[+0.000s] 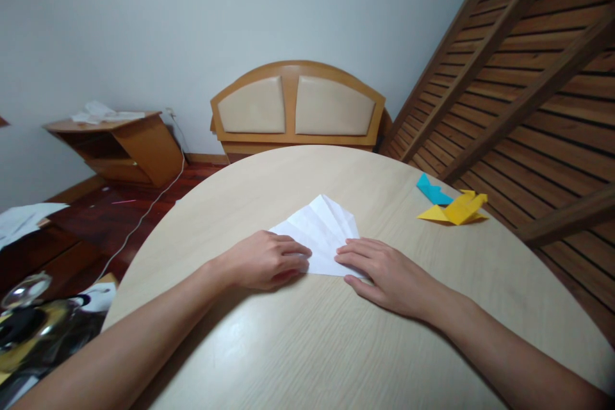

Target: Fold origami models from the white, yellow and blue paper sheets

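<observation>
While the round surface (298, 346) fills most of the view, a creased white paper (321, 230) lies near its middle, pinned flat so its folds hold. Left hand (266, 261) presses the near left corner, fingers loosely curled; right hand (384, 272) lies flat, fingers extended on the near right edge. Yellow (456, 209) and blue (431, 191) folded papers rest by the far right edge.
</observation>
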Available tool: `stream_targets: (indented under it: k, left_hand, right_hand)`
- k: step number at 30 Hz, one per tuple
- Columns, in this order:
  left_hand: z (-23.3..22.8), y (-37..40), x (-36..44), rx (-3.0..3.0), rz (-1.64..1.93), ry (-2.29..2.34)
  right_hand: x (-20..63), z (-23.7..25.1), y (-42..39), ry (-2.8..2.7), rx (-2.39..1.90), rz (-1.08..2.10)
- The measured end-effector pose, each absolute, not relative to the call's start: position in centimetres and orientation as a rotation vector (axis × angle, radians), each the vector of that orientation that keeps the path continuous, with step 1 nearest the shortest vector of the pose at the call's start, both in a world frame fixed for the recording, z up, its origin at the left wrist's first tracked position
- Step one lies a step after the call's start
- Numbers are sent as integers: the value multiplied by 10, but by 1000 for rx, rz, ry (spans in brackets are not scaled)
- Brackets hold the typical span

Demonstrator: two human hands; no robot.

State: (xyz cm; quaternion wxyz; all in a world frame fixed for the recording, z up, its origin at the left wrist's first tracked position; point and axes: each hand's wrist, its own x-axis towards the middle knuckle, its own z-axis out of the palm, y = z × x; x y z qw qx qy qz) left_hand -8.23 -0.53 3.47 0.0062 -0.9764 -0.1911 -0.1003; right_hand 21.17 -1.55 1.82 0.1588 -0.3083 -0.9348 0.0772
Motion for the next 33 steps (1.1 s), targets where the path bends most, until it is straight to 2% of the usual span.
stream_targets:
  k: [7, 14, 22, 33]
  left_hand:
    - [43, -5, -94, -3078, -249, -691]
    - [37, -6, -87, -3044, -297, -618]
    - [37, -4, -85, -2953, -189, -543]
    - [30, -6, -79, -3049, -331, -575]
  right_hand:
    - [214, 18, -15, -2651, -854, 235]
    - [213, 21, -13, -2678, -845, 246]
    - [211, 23, -11, -2731, -823, 172]
    - [207, 27, -14, -2723, -858, 202]
